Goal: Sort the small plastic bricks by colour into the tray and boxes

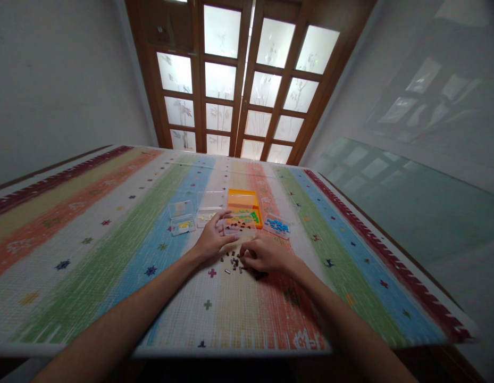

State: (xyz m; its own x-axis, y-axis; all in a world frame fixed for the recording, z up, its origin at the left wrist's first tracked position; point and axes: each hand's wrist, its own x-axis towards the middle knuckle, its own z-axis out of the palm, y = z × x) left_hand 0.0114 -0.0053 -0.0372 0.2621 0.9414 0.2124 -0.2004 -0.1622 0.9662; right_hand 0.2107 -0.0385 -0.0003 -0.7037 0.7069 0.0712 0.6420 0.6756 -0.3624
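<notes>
My left hand (215,237) rests with its fingers apart at the left side of a clear plastic box (250,232) that has several small dark brown pieces inside. Just right of it, my right hand (261,253) has its fingers pinched together over loose brown pieces (234,261) scattered on the striped cloth. Whatever lies between those fingertips is too small and hidden to name. An orange tray (259,210) holding green pieces (254,216) stands right behind the clear box.
To the right is a clear box with blue pieces (277,225). On the left, an open-lidded clear box holds yellow pieces (184,225), beside another with pale pieces (206,217). The striped tablecloth (183,308) covers the table; wooden glazed doors (239,80) stand beyond.
</notes>
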